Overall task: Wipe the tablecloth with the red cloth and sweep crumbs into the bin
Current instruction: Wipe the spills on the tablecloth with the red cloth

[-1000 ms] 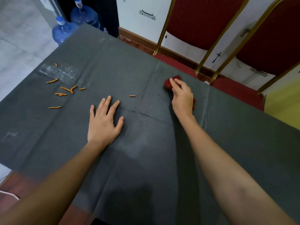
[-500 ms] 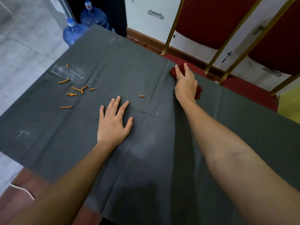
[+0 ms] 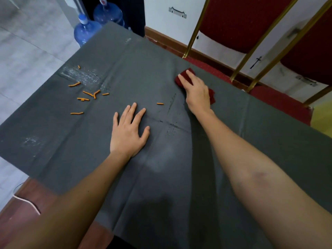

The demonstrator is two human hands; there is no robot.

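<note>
Here, a crumpled dark-red cloth [image 3: 181, 78] lies under the right hand [image 3: 196, 92], near the far edge of the dark grey fabric tablecloth [image 3: 179, 177].
The right hand's fingers lie straight on the cloth, pressing it flat, not curled round it; red folds show past the fingertips and beside the wrist. The left hand [image 3: 128, 132] rests palm-down mid-tablecloth, fingers spread and relaxed, holding nothing. One thin orange crumb stick [image 3: 159, 103] lies between the hands; a scatter of similar orange sticks [image 3: 86, 93] lies well to the left. Blue plastic water bottles [image 3: 86, 31] and red-padded, gold-framed chairs [image 3: 233, 20] stand beyond the table.
</note>
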